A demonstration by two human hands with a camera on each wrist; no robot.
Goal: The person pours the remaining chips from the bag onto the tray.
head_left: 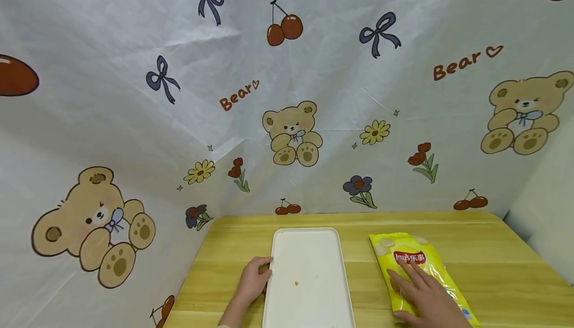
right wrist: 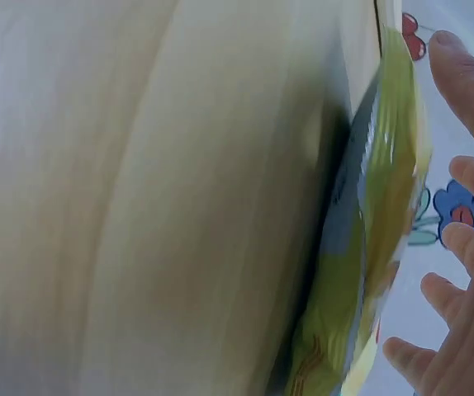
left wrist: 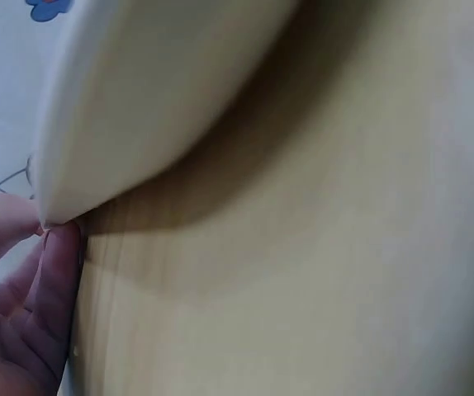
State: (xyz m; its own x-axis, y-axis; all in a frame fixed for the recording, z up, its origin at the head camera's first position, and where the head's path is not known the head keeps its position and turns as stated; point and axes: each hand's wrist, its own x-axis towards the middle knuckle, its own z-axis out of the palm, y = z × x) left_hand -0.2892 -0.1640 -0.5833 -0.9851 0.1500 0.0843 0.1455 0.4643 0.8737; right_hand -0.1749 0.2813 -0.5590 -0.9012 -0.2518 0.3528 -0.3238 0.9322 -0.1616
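Observation:
A white rectangular tray [head_left: 309,258] lies lengthwise on the table with a few small crumbs on it. At its left edge, my left hand [head_left: 253,280] pinches the rim between thumb and fingers; the left wrist view shows the tray's edge [left wrist: 138,107] between them. To the right lies a yellow Lay's chip bag [head_left: 394,248] with a red logo. Over that bag is my right hand [head_left: 423,298], its fingers spread. In the right wrist view the fingers [right wrist: 468,247] stand a little off the bag's [right wrist: 377,223] surface.
The light wooden table [head_left: 242,238] shows between tray and bag and along both sides. A white cloth [head_left: 332,83] printed with bears, bows, cherries and flowers hangs behind the table and along its left side.

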